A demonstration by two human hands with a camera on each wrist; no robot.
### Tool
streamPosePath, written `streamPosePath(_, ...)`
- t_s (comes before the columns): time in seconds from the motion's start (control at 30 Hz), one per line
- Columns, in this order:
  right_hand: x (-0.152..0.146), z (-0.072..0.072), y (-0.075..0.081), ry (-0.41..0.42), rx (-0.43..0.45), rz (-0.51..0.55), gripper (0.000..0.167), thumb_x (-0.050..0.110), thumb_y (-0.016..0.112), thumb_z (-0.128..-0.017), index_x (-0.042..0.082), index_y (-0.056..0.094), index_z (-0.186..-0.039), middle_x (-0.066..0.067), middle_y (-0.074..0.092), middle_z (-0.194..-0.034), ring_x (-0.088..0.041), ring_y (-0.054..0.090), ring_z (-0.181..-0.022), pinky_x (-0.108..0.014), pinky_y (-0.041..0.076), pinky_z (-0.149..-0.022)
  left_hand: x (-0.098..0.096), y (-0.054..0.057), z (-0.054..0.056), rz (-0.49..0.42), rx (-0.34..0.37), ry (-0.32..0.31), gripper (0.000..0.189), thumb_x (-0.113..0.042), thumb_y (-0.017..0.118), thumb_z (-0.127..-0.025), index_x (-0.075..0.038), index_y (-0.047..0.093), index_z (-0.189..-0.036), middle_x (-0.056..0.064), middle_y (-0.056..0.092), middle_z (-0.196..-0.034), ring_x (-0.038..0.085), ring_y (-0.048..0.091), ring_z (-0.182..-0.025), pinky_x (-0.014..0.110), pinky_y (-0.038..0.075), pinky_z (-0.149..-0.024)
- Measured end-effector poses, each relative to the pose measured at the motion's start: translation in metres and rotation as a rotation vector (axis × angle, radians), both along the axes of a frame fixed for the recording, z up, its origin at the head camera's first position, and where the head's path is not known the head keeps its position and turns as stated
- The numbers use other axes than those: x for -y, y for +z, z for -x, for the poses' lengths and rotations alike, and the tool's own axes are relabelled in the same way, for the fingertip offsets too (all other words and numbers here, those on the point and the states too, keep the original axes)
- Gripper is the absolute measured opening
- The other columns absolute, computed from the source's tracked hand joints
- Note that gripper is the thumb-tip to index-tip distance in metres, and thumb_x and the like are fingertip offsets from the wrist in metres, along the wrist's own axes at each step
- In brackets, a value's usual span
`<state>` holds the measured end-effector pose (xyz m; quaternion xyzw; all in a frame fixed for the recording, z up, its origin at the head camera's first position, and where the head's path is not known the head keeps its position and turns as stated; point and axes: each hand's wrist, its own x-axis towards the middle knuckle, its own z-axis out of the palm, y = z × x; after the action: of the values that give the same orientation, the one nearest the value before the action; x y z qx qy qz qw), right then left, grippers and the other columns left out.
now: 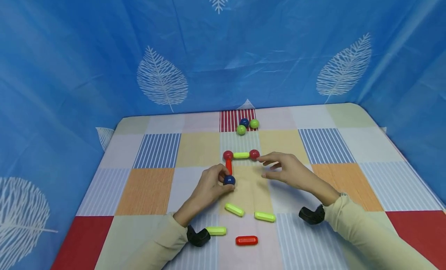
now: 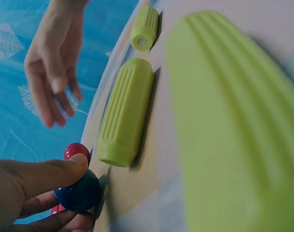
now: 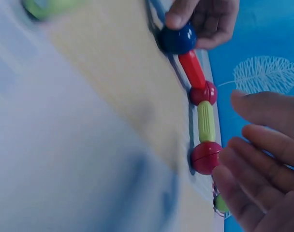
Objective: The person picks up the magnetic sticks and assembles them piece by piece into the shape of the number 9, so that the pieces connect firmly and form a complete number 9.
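The left hand [image 1: 210, 183] pinches a glossy blue ball [image 1: 229, 180] at the 6 o'clock end of a faceted red rod [image 1: 228, 166]; a glossy red ball [image 1: 228, 155] caps its 12 o'clock end; from that, a ribbed yellow-green rod [image 1: 241, 155] runs toward 3 o'clock to a 2nd red ball [image 1: 254, 154]; the right hand [image 1: 289, 171], wide and holding nothing, is just beside it at 4 o'clock; toward 6 o'clock lie 3 loose yellow-green rods [image 1: 265, 216] and 1 loose red rod [image 1: 246, 240]; at 12 o'clock, 2 green balls [image 1: 254, 123] and another blue ball [image 1: 244, 122].

Head view high — wrist views close
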<state>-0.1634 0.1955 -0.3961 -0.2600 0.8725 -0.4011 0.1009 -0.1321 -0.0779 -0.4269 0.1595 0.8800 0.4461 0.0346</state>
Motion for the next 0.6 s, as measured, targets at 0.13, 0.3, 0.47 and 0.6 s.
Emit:
streamPosePath(0.13,-0.009,-0.021,-0.001,-0.022,0.073,0.028,0.047,0.016,0.075,-0.088,0.006,0.061,-0.131,-0.012,0.064,-0.124,-0.026,0.063,-0.109,-0.034,0.054,-0.086,0.001,-0.001,-0.001,-0.001,0.003,0.009,0.031,-0.011,0.084,-0.077,-0.004,0.064,-0.099,0.006,0.06,-0.087,0.019,0.056,-0.077,0.026,0.047,-0.065)
streamPosePath(0.3,-0.012,-0.046,-0.004,-0.048,0.184,0.101,0.048,0.015,0.077,-0.086,0.003,0.061,-0.13,-0.015,0.063,-0.124,-0.028,0.063,-0.106,-0.027,0.055,-0.08,0.002,-0.001,-0.002,-0.012,0.004,0.011,0.031,-0.01,0.084,-0.077,-0.004,0.064,-0.099,0.006,0.059,-0.084,0.016,0.053,-0.073,0.025,0.045,-0.061)
streamPosePath(0.47,-0.01,-0.067,-0.009,-0.039,0.26,0.11,0.052,0.021,0.079,-0.084,0.003,0.061,-0.129,-0.013,0.065,-0.116,-0.022,0.064,-0.096,-0.028,0.055,-0.076,0.002,-0.001,-0.002,-0.016,0.003,0.005,0.03,-0.01,0.084,-0.077,-0.004,0.063,-0.098,0.006,0.059,-0.084,0.015,0.053,-0.073,0.025,0.045,-0.062)
streamPosePath(0.6,-0.007,-0.078,-0.013,-0.019,0.291,0.098,0.053,0.023,0.081,-0.081,0.005,0.063,-0.128,-0.008,0.066,-0.109,-0.018,0.063,-0.092,-0.028,0.054,-0.075,0.001,0.0,-0.002,-0.01,0.005,0.006,0.03,-0.01,0.084,-0.077,-0.004,0.063,-0.098,0.005,0.059,-0.084,0.016,0.054,-0.074,0.026,0.046,-0.062)
